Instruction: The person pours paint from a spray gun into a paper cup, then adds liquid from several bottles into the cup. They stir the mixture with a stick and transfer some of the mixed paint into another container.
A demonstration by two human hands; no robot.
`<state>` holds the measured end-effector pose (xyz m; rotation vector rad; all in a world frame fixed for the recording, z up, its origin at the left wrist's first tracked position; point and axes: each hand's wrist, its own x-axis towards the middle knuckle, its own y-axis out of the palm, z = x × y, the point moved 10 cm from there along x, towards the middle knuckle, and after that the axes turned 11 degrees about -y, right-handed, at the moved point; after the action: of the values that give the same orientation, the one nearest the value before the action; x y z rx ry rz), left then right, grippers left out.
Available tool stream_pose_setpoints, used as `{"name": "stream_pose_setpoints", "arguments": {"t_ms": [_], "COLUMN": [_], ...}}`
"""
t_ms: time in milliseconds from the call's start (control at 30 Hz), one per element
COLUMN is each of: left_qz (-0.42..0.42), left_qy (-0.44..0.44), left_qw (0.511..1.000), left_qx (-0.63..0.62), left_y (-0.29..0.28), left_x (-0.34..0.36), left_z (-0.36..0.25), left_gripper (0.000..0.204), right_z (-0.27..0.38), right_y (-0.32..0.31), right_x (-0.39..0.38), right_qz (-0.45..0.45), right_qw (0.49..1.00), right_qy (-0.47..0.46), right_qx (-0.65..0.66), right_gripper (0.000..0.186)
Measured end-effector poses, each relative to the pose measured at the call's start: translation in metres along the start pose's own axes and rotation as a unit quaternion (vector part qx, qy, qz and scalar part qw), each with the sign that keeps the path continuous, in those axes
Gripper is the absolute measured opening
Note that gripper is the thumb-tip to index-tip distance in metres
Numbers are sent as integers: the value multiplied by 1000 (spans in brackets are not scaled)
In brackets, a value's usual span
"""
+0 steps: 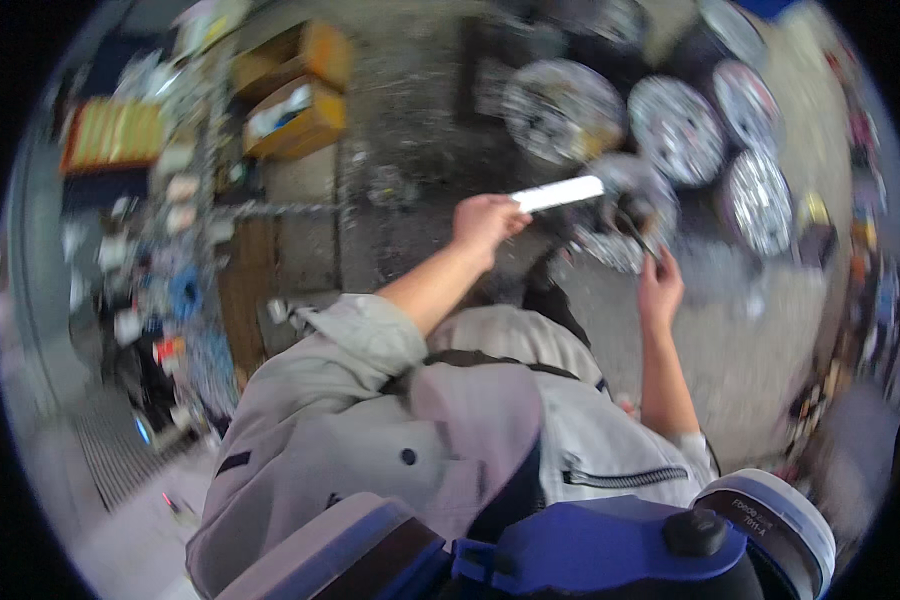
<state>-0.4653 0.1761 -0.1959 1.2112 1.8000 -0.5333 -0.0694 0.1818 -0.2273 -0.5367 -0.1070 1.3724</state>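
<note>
My left hand (488, 225) is closed around one end of a flat white strip (562, 194), whose kind I cannot make out. The strip's far end reaches the edge of a silver-topped drum (615, 250) with a dark round middle. On the drum's near right side, my right hand (660, 287) pinches a thin dark stick (638, 238). Its tip points toward the dark middle of the top; blur hides whether it touches. Both forearms are bare below grey sleeves.
Several more silver-topped drums, including a wide one (563, 110) and one at the right (760, 203), crowd the far side. Cardboard boxes (300, 120) stand at the far left beside a cluttered bench (185, 290). A blue and white respirator (600, 545) fills the lower edge.
</note>
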Motion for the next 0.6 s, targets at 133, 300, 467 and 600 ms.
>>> {"name": "stream_pose_setpoints", "arguments": {"t_ms": [133,300,467,600], "left_qz": [-36,-68,-125,-169], "left_qy": [22,71,107,143], "left_qw": [983,918,844,787], "left_qx": [-181,-384,-510,-576], "left_y": [-98,-283,-425,-495], "left_x": [-33,-99,-181,-240], "left_z": [-11,22,106,162], "left_gripper": [17,18,24,34], "right_z": [31,112,198,263], "right_y": [-5,56,249,428], "right_x": [12,10,-50,-180], "right_qz": [-57,-17,203,429], "right_qw": [994,975,962,882], "right_qy": [-26,-173,-132,-191], "right_qx": [88,141,122,36], "right_gripper": [56,50,30,29]}}
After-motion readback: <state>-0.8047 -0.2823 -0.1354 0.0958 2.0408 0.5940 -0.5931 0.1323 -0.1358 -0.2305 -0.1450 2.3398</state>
